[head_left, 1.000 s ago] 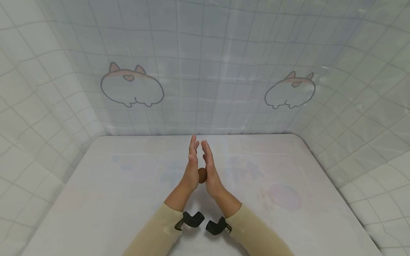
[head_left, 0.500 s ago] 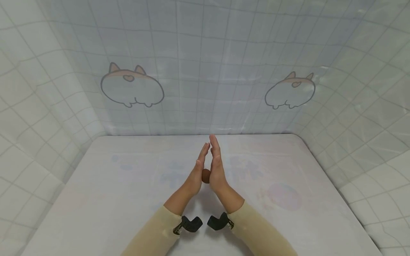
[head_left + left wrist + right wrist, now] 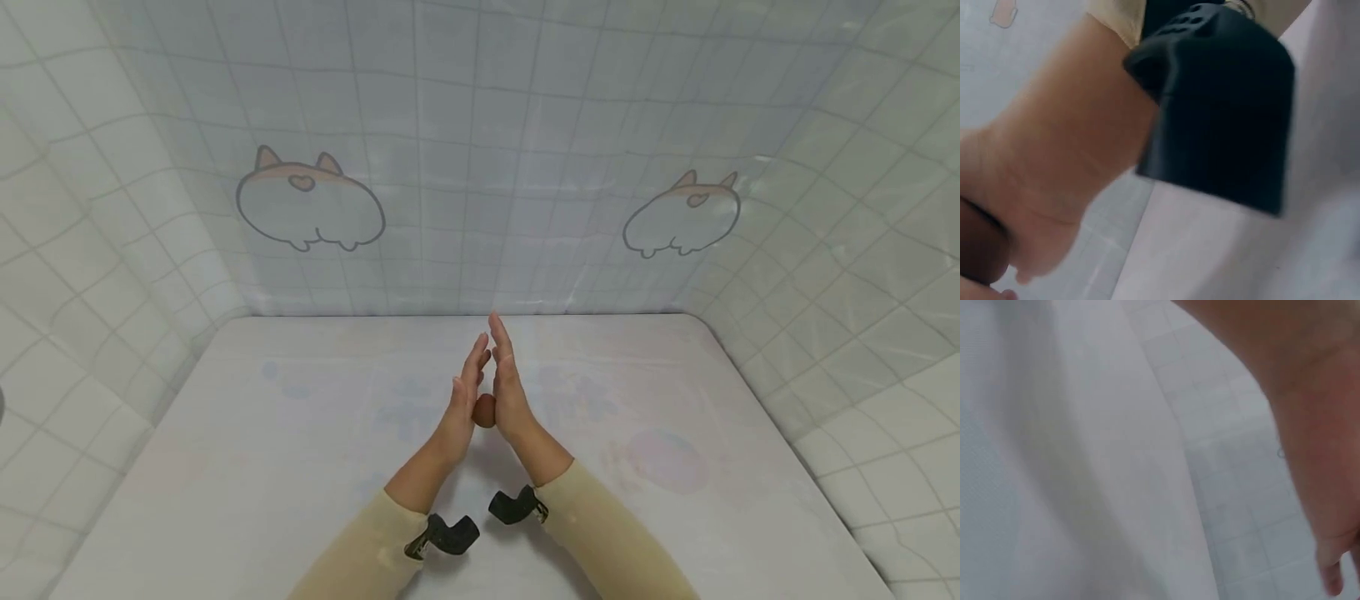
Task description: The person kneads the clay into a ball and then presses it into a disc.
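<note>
A small brown ball (image 3: 485,411), smooth and like modelling clay, sits between the heels of two palms above the middle of the table. On its left side presses my left hand (image 3: 459,408), fingers extended and pointing away from me. My right hand (image 3: 512,400) lies against the opposite side, its fingers straight too and leaning toward the left ones. At the lower left edge of the left wrist view, the brown lump (image 3: 982,247) shows beside the heel of a palm. Only a wrist and part of a hand appear in the right wrist view; no ball shows there.
The white table (image 3: 247,467) carries faint pastel prints. A grid-patterned curtain (image 3: 465,167) with cartoon animal drawings hangs behind it and along both sides. Black wrist cameras (image 3: 453,535) stick out inward from the cream sleeves (image 3: 611,533), close to each other.
Both palms slide against each other with the ball between them: the right hand went forward and the left slipped back, then the left wrist drew slightly nearer to me. The ball shifted a little right.
</note>
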Demonstrator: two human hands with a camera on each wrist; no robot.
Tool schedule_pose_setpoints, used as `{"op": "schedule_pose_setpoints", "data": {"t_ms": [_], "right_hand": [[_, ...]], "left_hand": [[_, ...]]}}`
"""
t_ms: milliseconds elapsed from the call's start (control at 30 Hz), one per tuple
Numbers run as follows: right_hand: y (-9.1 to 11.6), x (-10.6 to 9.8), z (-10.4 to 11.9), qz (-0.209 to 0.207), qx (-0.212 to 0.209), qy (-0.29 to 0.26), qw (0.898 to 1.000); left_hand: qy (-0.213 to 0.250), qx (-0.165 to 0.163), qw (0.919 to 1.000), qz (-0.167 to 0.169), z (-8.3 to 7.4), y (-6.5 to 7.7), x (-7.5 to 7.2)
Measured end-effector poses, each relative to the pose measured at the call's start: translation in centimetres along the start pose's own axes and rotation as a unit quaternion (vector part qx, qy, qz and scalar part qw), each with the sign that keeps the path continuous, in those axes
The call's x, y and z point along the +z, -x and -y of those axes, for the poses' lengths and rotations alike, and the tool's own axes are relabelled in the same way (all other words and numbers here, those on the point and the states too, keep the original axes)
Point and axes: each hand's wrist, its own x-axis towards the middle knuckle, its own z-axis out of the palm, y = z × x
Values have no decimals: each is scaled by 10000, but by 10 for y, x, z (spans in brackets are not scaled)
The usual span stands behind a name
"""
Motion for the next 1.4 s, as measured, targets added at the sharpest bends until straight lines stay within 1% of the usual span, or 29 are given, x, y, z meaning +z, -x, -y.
{"op": "schedule_pose_setpoints", "data": {"t_ms": [67,167,267,300,367,467,567,633,733,833,933,1000,1100,1200,1300,1400], "right_hand": [[2,2,-1,251,83,7,9997],[6,5,-1,569,82,64,9983],[9,10,1,722,-179,129,9971],[10,11,2,748,-275,107,9968],[12,14,4,822,-415,9,9957],[15,17,6,944,-529,-171,9940],[17,18,8,972,-604,-245,9931],[18,19,11,897,-728,-216,9931],[17,19,15,718,-952,-114,9928],[15,17,20,500,-1086,106,9928],[10,14,24,274,-1029,465,9932],[6,12,25,151,-849,632,9943],[0,9,23,31,-617,748,9953],[-4,6,20,-66,-425,742,9963],[-6,3,17,-126,-259,759,9967],[-8,0,13,-84,-67,803,9967]], "left_hand": [[-64,131,9996,-232,-2,-2,0],[-317,291,9974,-570,-4,-5,-3],[-689,383,9930,-884,-5,-9,-5],[-743,380,9916,-988,-5,-11,-6],[-771,369,9890,-1205,-5,-14,-9],[-662,352,9858,-1504,-5,-18,-12],[-586,335,9842,-1639,-4,-22,-14],[-582,220,9848,-1619,-3,-22,-15],[-519,-147,9880,-1445,0,-21,-15],[-607,-539,9903,-1130,4,-17,-14],[-832,-740,9909,-752,6,-12,-11],[-900,-701,9919,-550,7,-10,-8],[-872,-559,9939,-375,8,-8,-6],[-766,-431,9958,-271,9,-6,-5],[-597,-425,9972,-163,8,-4,-4],[-388,-372,9985,-133,6,-4,-4]]}}
